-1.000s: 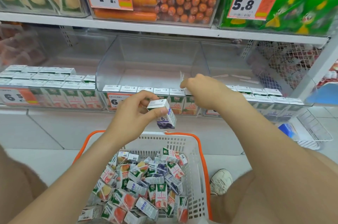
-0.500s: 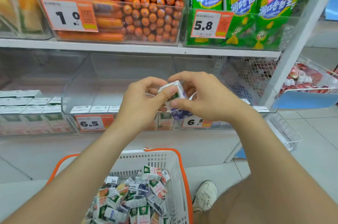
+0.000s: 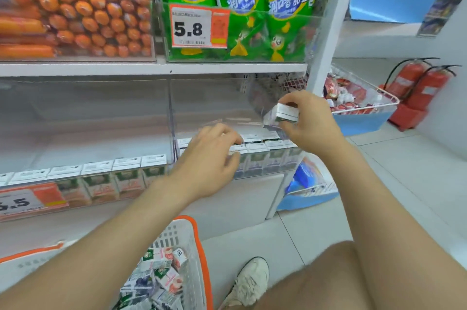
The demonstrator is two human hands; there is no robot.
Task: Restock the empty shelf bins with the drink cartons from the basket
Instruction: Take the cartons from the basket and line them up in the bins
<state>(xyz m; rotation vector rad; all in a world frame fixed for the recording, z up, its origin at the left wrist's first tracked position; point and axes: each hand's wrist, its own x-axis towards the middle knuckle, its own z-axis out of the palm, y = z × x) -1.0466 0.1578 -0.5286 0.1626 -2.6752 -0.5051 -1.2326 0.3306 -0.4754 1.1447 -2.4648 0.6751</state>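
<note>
Now, carton [image 3: 284, 113]: passed from left hand [image 3: 207, 160] to right hand [image 3: 313, 125], pinched over right bin [image 3: 202, 107]
Left hand: freed, fingers loose on shelved row [image 3: 262, 148]
Basket [image 3: 199, 246]: far from empty; placing next, probably

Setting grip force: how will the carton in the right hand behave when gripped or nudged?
The carton is probably stiff: the right hand pinches it without visible denting. Likely light: a pinch alone carries it. Flat-sided, so unlikely to roll, like the shelf row.
</note>
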